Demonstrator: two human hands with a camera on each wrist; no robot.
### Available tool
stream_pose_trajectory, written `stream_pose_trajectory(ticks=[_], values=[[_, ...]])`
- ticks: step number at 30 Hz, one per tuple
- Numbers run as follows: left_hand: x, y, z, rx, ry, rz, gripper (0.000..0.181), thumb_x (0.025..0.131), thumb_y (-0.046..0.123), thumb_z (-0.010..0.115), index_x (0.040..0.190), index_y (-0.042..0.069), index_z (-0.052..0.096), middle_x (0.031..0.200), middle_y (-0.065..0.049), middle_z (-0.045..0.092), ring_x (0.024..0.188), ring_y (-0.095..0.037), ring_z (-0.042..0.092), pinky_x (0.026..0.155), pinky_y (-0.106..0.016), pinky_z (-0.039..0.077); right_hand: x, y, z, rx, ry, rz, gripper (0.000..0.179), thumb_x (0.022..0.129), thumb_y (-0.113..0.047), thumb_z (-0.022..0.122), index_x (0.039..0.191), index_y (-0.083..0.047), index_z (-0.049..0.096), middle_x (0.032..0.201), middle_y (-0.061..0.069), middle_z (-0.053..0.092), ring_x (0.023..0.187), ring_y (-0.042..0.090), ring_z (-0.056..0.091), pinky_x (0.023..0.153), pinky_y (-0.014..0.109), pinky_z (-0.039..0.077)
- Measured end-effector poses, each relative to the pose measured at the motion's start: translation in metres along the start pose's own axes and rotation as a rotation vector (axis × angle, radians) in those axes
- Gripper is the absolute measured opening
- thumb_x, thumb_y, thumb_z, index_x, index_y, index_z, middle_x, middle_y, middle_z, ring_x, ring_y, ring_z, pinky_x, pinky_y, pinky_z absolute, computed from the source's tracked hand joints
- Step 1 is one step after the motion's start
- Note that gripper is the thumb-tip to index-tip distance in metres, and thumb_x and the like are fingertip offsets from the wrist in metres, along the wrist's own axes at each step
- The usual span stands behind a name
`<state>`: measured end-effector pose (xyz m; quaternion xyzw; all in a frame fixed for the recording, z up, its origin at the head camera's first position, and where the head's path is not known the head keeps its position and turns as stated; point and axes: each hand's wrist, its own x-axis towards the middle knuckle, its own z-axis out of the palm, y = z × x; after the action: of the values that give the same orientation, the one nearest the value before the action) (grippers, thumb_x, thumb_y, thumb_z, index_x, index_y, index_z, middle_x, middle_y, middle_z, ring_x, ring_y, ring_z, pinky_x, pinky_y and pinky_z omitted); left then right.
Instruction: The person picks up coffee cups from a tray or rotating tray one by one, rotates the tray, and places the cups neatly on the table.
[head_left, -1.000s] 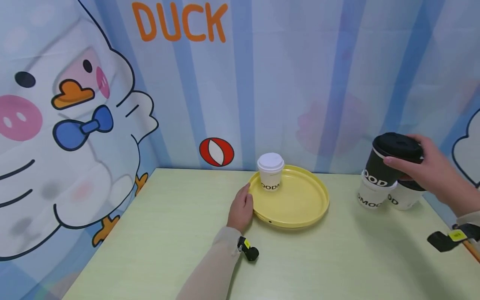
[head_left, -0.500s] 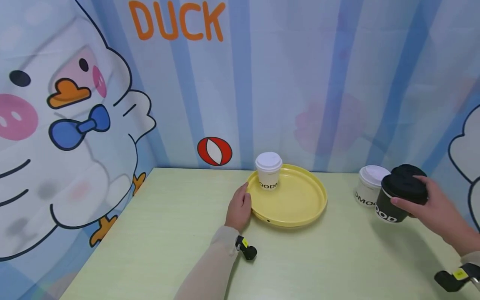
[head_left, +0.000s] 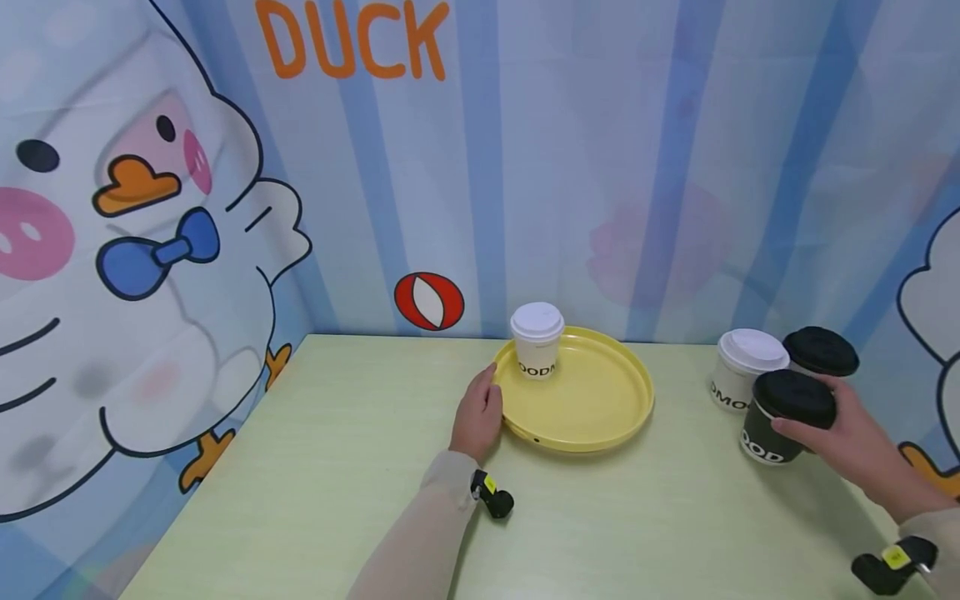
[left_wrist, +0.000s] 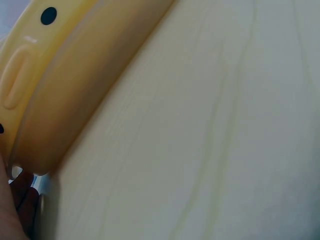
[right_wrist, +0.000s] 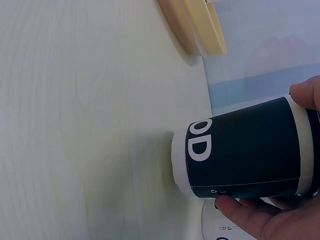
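A yellow round tray [head_left: 592,408] lies on the table, with a small white lidded paper cup [head_left: 537,350] upright at its back left. My left hand [head_left: 477,414] rests against the tray's left rim, fingers fairly straight; only part of it shows in the left wrist view. At the right, my right hand [head_left: 851,433] grips a black paper cup [right_wrist: 245,150] with a black lid near its top, thumb on the near side. The cup is upright, very low over the table; I cannot tell whether its base touches. Its far side is hidden.
Just behind the held cup stand a white cup with a white lid [head_left: 742,358] and a second cup with a black lid [head_left: 821,352], partly hidden. A printed cloth backdrop [head_left: 555,167] rises along the pale table's [head_left: 375,433] back edge.
My right hand has brought the black cup down from above the white-lidded cup to the front of the two cups, nearer the table. The left hand, tray and small white cup stay put.
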<state>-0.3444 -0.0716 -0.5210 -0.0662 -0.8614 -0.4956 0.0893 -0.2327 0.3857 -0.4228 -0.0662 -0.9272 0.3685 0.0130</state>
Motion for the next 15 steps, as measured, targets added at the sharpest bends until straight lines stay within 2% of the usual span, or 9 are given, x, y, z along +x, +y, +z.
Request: stream_pose_trajectory(ticks=[5,12,15], values=[[0.000,0.001,0.000,0.009,-0.001,-0.004,0.049,0.109,0.027,0.037,0.157,0.016,0.038,0.159,-0.004,0.040,0.148,-0.023,0.035,0.121,-0.041,0.030,0.001,0.004,0.001,0.035,-0.044,-0.005,0.109,0.098,-0.045,0.064,0.154,0.012,-0.009,0.149,0.050,0.008,0.130,0.067,0.025,0.095,0.075,0.039],[-0.001,0.001,0.000,0.008,0.000,-0.003,0.049,0.110,0.027,0.037,0.157,0.015,0.038,0.159,-0.004,0.040,0.148,-0.023,0.035,0.121,-0.041,0.030,0.005,0.010,0.003,0.080,-0.066,0.001,0.107,0.099,-0.042,0.064,0.154,0.010,-0.012,0.149,0.050,0.008,0.128,0.065,0.028,0.090,0.065,0.052],[0.000,0.000,0.000,0.007,0.002,0.005,0.049,0.110,0.026,0.037,0.157,0.015,0.038,0.159,-0.005,0.040,0.148,-0.022,0.035,0.121,-0.041,0.030,0.007,0.012,0.003,0.095,-0.067,-0.004,0.107,0.099,-0.041,0.064,0.155,0.009,-0.012,0.149,0.050,0.007,0.128,0.066,0.029,0.088,0.064,0.054]])
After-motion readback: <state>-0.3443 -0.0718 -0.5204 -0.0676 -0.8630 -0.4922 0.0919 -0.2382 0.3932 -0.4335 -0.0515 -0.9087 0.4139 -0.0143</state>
